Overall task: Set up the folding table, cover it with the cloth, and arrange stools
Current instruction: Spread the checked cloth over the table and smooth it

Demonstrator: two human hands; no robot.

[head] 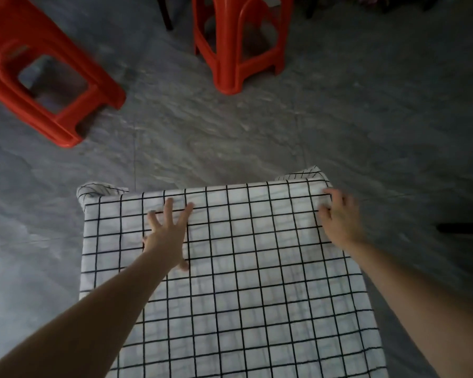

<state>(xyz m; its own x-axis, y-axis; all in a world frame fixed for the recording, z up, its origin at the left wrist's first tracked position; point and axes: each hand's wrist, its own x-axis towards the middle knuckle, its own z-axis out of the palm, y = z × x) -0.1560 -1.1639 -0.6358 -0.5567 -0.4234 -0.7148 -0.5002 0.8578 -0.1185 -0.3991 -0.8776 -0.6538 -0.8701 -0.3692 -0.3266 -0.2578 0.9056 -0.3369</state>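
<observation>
A: Right, status on the cloth (257, 268)?

B: White with a black grid, spread flat over the table top. Table itself is fully hidden under it, you only see its outline. Far edge of the cloth drapes over, with a bunched fold at the far-left corner and another at the far-right corner.

A: Your hands?

B: Your left hand (165, 236) lies flat on the cloth near the far edge, left of centre, fingers straight and spread, palm down. Holding nothing, just pressing on the fabric. Your right hand (337, 218) is at the far-right corner, fingers bent down onto the cloth by the edge. It's motion-blurred, so I cannot tell whether it pinches the fabric or only rests on it.

A: Stools?

B: Two red plastic ones on the grey floor (230, 137), both well apart from the table. Left stool (47, 75) is beyond the far-left corner, seen from above at a tilt in the wide lens, square opening in its side visible. Second stool (238, 42) stands upright farther back, roughly centre, top cut off by the frame. Dark furniture legs behind it, too dim to identify
</observation>
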